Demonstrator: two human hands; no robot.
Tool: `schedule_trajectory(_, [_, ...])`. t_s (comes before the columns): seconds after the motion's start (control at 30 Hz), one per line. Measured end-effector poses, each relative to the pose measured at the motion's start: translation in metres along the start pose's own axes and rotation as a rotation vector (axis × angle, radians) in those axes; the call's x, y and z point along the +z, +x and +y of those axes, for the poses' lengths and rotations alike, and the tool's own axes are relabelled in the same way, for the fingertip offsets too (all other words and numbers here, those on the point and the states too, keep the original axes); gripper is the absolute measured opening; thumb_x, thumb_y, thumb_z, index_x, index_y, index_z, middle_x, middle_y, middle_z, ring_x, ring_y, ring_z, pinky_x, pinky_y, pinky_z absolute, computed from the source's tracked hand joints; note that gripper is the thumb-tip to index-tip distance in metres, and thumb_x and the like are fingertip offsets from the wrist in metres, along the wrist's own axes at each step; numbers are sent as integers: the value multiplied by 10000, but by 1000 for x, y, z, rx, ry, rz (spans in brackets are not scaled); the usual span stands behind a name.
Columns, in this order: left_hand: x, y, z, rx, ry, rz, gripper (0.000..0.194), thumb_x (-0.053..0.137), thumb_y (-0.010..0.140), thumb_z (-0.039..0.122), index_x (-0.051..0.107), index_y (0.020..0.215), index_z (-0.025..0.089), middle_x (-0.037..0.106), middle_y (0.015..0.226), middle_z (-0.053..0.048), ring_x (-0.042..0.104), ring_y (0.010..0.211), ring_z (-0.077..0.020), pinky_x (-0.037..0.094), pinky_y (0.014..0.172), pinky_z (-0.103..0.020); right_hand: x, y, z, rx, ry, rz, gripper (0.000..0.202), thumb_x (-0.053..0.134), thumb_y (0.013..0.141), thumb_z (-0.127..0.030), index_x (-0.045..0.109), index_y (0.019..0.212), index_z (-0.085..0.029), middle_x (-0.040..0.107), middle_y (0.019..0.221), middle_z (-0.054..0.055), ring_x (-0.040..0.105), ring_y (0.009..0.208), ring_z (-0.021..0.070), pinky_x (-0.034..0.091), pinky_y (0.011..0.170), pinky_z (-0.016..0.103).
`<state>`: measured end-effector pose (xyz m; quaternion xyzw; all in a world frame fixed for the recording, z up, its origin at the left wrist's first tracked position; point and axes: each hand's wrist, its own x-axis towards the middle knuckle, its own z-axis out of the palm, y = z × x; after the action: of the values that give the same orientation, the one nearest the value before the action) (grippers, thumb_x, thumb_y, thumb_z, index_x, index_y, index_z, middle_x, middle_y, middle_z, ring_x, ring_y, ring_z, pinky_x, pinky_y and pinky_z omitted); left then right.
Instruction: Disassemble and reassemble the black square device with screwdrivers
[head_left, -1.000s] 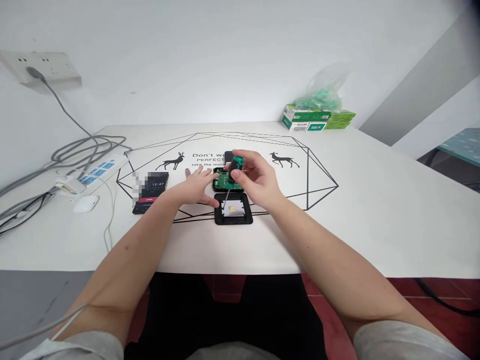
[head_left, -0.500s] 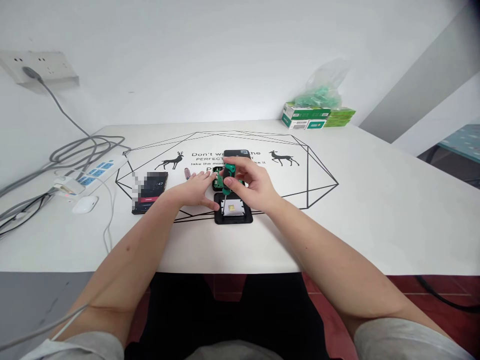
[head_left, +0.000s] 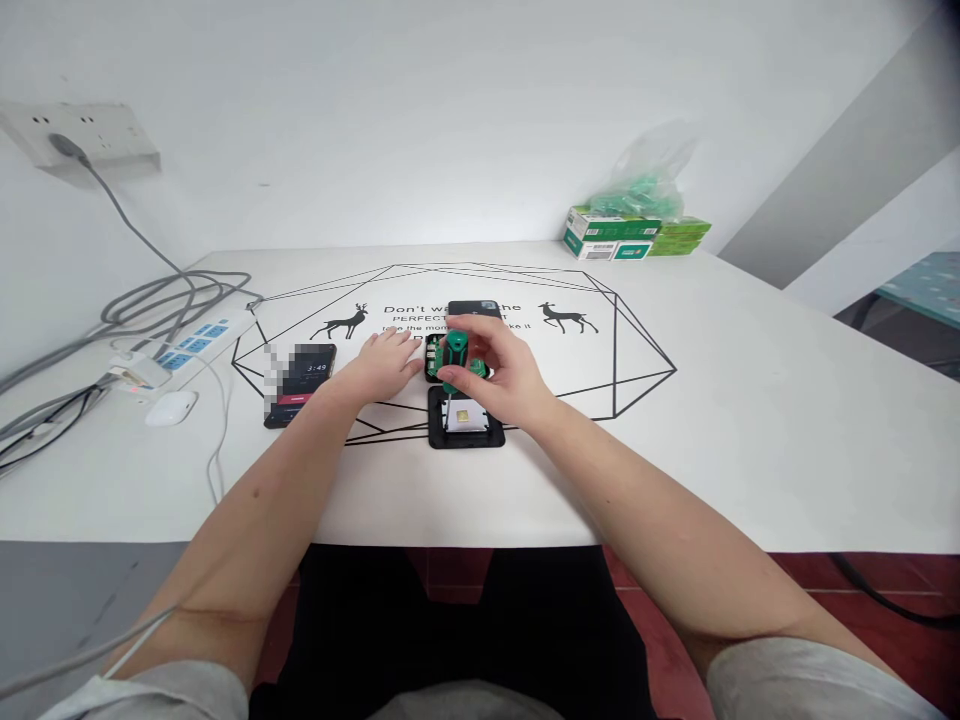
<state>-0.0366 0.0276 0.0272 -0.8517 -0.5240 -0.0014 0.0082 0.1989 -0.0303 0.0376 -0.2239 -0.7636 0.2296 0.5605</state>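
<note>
My right hand is closed round the green and black handle of a screwdriver. The screwdriver stands nearly upright, its shaft reaching down to the left part of a black frame that holds a white plate with a gold square. Just behind the frame lies a green circuit board in a black case, partly hidden by my right hand. My left hand rests on the table to the left of the board, fingers spread, with nothing seen in it. A black item lies behind the board.
A phone lies left of my left hand. Farther left are a white earbud case, a power strip and coiled grey cables. Green and white boxes with a plastic bag on top stand at the back right.
My left hand has moved left and slightly back, its thumb now away from the black frame. It now covers the small purplish item seen before. My right hand still holds the screwdriver at the frame.
</note>
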Motion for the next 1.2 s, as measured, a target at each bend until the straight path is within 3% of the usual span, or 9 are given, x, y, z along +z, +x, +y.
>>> schedule_trajectory(0.13, [5,-1,10,-116,36,-22,676,409,1149,478,441,1717,112,383,1813,-218,273,1712,-443,267,1371,-605,4,-1,2,-6,-40,64,494,880,913,-563,654,1281,-321,734,1067,34,668,780,185,598,646,357])
schedule_trajectory(0.23, [9,-1,16,-129,13,-89,672,294,1177,450,385,1749,108,339,1837,-208,207,1734,-446,171,1389,-646,3,2,0,-97,-41,75,315,776,1017,-507,688,1249,-314,721,1027,27,621,767,172,581,681,358])
schedule_trajectory(0.3, [12,0,16,-129,7,-122,665,234,1186,426,379,1751,109,335,1840,-205,219,1733,-432,121,1397,-645,0,4,-3,-149,-37,73,223,644,1101,-453,717,1257,-312,724,1021,34,633,815,184,591,744,381])
schedule_trajectory(0.37, [15,2,15,-129,3,-129,660,220,1186,433,381,1750,129,340,1838,-205,265,1723,-407,103,1398,-640,-3,6,-6,-168,-44,62,252,557,1138,-419,743,1264,-304,735,1020,45,661,883,204,599,809,413])
schedule_trajectory(0.57, [17,4,10,-118,-9,-137,662,226,1181,448,376,1747,140,325,1842,-222,284,1719,-381,94,1394,-645,-7,8,-10,-193,-42,50,289,528,1140,-309,769,1299,-288,758,1018,45,679,899,197,594,818,405])
schedule_trajectory(0.77, [14,2,13,-105,5,-141,666,214,1178,447,383,1740,132,337,1833,-232,304,1708,-387,111,1388,-655,-6,8,-8,-161,-42,99,180,627,1099,-373,751,1208,-301,683,944,28,632,815,189,593,767,395])
schedule_trajectory(0.93, [11,0,13,-89,-11,-120,683,200,1174,451,379,1744,120,360,1819,-240,308,1698,-401,115,1380,-674,0,5,-7,-16,92,99,235,723,1034,-504,642,1131,-306,671,1385,93,727,1026,215,658,851,435])
schedule_trajectory(1.0, [11,0,13,-85,-18,-121,680,197,1174,449,390,1738,121,363,1816,-237,305,1698,-401,110,1381,-673,2,3,-6,61,177,67,289,729,1032,-532,579,1141,-310,674,1463,93,765,1010,197,667,844,418])
schedule_trajectory(1.2, [12,0,12,-87,-15,-124,658,207,1176,448,412,1726,151,377,1809,-224,324,1687,-386,99,1387,-648,5,0,-4,63,167,132,397,870,937,-514,582,1104,-297,806,1202,53,793,995,203,655,887,415])
